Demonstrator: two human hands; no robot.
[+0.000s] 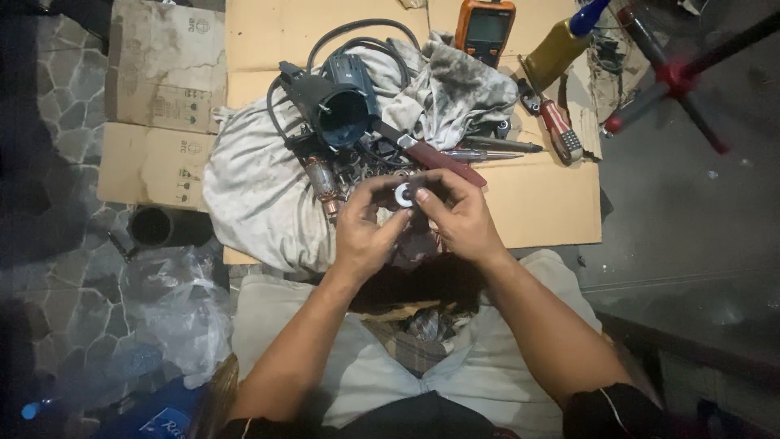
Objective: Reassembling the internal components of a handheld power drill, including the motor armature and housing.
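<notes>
While both hands meet above the grey cloth (260, 195), they hold one small white ring-shaped part (402, 194) between them. The left hand (366, 232) pinches it with thumb and fingers from the left, and the right hand (459, 215) closes on it from the right, so each grip is narrow and holds the ring. The ring is just in front of the black motor housing (341, 110), a hollow tube with its open mouth facing the camera; I cannot tell what is inside. Just below the housing lies an armature with copper winding (325, 180). Behind the housing and to the right stands an orange meter (485, 26), and further right lies a red-handled screwdriver (559, 130). A clear plastic bag (175, 305) lies well to the lower left. Flat brown cardboard (552, 203) with small printed marks covers a stone-patterned floor (57, 268).
</notes>
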